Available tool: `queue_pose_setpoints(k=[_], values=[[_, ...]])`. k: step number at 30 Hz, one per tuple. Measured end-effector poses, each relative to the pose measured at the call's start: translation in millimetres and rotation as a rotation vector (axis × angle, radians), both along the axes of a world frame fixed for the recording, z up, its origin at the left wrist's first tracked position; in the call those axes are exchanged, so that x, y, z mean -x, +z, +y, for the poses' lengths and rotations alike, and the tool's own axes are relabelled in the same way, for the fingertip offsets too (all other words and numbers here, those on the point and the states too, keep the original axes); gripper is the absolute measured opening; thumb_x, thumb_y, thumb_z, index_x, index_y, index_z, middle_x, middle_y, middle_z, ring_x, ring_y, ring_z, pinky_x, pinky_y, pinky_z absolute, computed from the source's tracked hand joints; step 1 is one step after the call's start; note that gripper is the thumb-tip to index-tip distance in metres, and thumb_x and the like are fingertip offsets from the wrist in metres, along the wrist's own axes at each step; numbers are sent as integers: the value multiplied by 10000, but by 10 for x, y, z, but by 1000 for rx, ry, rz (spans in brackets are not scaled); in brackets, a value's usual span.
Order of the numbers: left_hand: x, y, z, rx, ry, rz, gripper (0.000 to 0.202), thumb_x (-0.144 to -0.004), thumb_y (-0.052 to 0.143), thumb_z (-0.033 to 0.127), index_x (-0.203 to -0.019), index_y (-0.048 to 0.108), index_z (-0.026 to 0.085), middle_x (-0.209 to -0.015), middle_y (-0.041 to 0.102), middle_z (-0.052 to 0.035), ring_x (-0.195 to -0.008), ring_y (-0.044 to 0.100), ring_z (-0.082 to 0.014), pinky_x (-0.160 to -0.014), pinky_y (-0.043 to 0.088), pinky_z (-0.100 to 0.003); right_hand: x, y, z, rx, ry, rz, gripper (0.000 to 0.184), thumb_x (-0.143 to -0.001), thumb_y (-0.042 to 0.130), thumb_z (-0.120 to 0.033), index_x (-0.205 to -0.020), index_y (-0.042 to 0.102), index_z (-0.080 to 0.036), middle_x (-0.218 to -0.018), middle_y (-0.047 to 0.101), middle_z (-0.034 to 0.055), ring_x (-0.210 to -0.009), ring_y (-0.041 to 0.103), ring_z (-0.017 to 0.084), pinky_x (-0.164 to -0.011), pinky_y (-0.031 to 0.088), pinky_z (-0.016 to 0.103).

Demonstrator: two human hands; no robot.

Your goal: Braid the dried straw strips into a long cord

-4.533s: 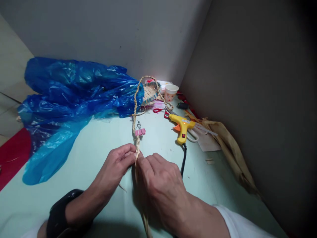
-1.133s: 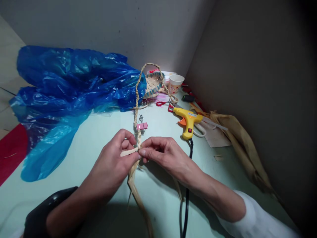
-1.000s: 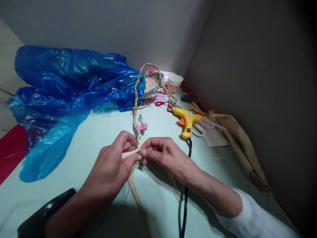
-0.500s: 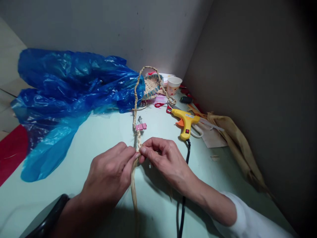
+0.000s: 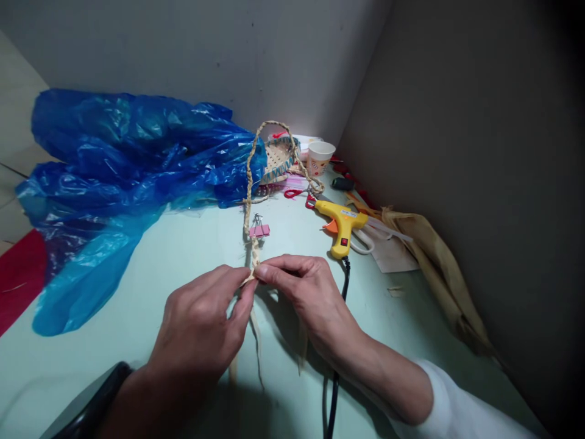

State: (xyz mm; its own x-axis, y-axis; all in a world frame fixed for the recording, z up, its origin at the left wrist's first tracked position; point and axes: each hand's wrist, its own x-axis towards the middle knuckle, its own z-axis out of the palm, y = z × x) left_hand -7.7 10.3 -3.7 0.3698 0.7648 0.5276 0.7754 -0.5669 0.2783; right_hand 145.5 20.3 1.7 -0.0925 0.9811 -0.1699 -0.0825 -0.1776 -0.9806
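A long braid of pale straw-like strands point(image 5: 256, 251) runs toward me from a loop at the back. A pink binder clip point(image 5: 259, 230) sits at the braid just beyond my hands. My left hand point(image 5: 205, 311) pinches strands at the near end of the braid between thumb and fingers. Against it, my right hand point(image 5: 304, 289) pinches the same end, thumb and forefinger pressed together. Loose strands point(image 5: 256, 341) hang below the fingers, spread apart. Where the strands cross is partly hidden by my fingertips.
Right of my hands lies a yellow glue gun point(image 5: 342, 225) with its black cord point(image 5: 340, 341) running toward me. A blue plastic bag point(image 5: 137, 158) covers the left back. A paper cup point(image 5: 320, 157), a woven basket point(image 5: 278, 160) and a dried husk-like strip point(image 5: 434, 262) lie behind and right.
The hanging strands have been parted: one bundle ran below my hands before, and now they hang separately. My left fingers have opened slightly from a tighter grip, still pinching at the braid end.
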Motion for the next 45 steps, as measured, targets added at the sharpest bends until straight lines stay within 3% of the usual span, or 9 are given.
queue_pose_setpoints(k=[5,10,17,21,25,30,37,40,45], values=[[12,-40,-6,2,-7,125,229,-889,476,184,-709,614,152,-599,522,0,-526,503,-146,-531,352,-298,18,54,-16,6,-1,-80,173,-775,638,-198,-627,677,-118,-577,580,-23,-585,466,82,-586,358,213],[-17,24,10,157,-39,1,260,-901,433,196,-718,609,142,-623,511,1,-550,479,-129,-557,367,-276,-4,65,-10,-255,16,-351,139,-804,619,-184,-712,707,-130,-703,669,7,-679,552,114,-659,388,234],[26,100,136,791,-10,-470,231,-863,542,364,-758,653,190,-698,638,13,-663,554,-131,-603,410,-221,-39,37,24,-31,-1,-48,118,-746,671,-209,-730,741,-116,-650,658,9,-623,519,101,-634,394,227],[93,71,178,919,-5,-637,257,-854,563,407,-735,647,195,-689,629,22,-672,551,-128,-646,426,-222,-45,-14,30,31,20,60,149,-746,672,-255,-742,756,-131,-599,585,-22,-557,416,69,-596,352,221],[83,103,134,872,36,-563,212,-888,516,392,-864,640,222,-801,669,18,-757,582,-146,-698,434,-233,-54,-34,33,65,43,75,160,-760,663,-276,-741,745,-140,-595,555,-28,-540,366,63,-583,321,227],[63,123,90,551,116,-366,126,-916,437,283,-883,549,235,-748,592,35,-672,540,-134,-630,410,-248,-42,8,22,118,58,76,172,-742,683,-280,-657,680,-130,-543,484,-40,-502,299,62,-538,274,236],[78,67,61,323,-69,-150,126,-909,460,216,-868,578,197,-820,580,-6,-753,549,-144,-698,412,-275,-31,12,15,99,47,122,218,-753,689,-305,-632,648,-128,-540,468,-41,-506,303,64,-514,242,237],[90,59,57,297,-84,-147,138,-920,476,207,-891,610,194,-824,599,-10,-769,567,-139,-725,414,-268,-54,5,13,76,79,128,212,-788,661,-300,-663,669,-129,-571,504,-32,-521,327,63,-519,250,228],[107,72,93,394,-6,-226,135,-896,544,276,-836,646,211,-774,635,14,-707,586,-123,-661,427,-235,-97,40,23,33,151,81,175,-791,668,-298,-768,743,-141,-655,624,-4,-575,456,79,-569,337,217]])
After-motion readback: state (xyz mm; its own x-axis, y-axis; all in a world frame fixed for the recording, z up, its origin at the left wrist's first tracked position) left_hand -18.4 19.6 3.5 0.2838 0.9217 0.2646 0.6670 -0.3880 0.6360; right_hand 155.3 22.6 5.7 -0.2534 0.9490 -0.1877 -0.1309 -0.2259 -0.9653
